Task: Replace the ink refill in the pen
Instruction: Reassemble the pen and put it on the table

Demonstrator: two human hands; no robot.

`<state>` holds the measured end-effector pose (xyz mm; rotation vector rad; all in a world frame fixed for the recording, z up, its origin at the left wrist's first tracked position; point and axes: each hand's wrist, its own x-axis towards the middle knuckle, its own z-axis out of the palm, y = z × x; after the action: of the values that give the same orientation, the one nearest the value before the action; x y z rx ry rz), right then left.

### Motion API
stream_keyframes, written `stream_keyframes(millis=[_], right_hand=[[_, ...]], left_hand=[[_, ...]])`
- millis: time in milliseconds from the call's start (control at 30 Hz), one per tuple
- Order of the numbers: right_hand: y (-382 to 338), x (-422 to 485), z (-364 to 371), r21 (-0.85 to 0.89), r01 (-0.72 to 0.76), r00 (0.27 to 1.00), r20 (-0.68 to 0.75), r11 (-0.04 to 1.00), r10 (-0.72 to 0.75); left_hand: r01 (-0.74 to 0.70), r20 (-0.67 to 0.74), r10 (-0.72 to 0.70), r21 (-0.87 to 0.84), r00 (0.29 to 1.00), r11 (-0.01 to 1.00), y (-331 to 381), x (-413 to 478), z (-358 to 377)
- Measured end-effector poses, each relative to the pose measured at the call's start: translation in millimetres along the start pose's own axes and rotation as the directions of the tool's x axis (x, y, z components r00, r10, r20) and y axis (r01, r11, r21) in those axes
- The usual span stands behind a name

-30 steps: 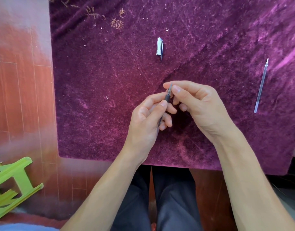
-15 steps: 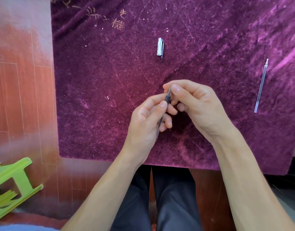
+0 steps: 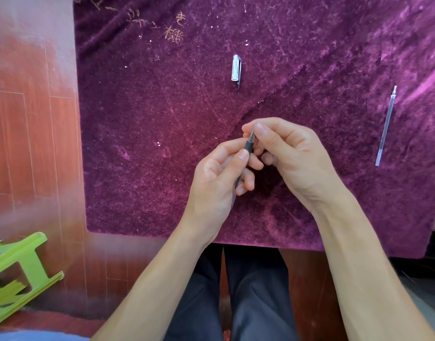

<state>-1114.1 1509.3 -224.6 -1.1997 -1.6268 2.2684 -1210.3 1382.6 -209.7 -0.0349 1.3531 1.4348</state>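
Observation:
Above the purple velvet cloth (image 3: pixel 150 143) my left hand (image 3: pixel 219 178) grips the dark barrel of the pen (image 3: pixel 249 145), its tip pointing away from me. My right hand (image 3: pixel 288 153) pinches the metal tip end of that pen between thumb and forefinger. The barrel's lower part is hidden inside my left fist. A loose clear ink refill (image 3: pixel 385 126) lies on the cloth to the right, apart from both hands. The silver pen cap (image 3: pixel 236 69) lies farther back near the middle.
The cloth's near edge runs just above my knees. To the left is bare reddish wood floor (image 3: pixel 34 143), and a green plastic stool (image 3: pixel 17 274) lies tipped over at the lower left.
Both hands stay where they were on the pen. My right fingers have shifted only slightly at the tip. The refill and the cap have not moved.

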Motion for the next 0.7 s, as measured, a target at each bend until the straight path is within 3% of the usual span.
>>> stream_keyframes(millis=[700], right_hand=[[4.8,3.1,0.9,0.073,-0.006,1.0,0.005,0.997,0.006]], left_hand=[[-0.023,-0.003,0.023,0.013,1.0,1.0,-5.5,3.3,1.7]])
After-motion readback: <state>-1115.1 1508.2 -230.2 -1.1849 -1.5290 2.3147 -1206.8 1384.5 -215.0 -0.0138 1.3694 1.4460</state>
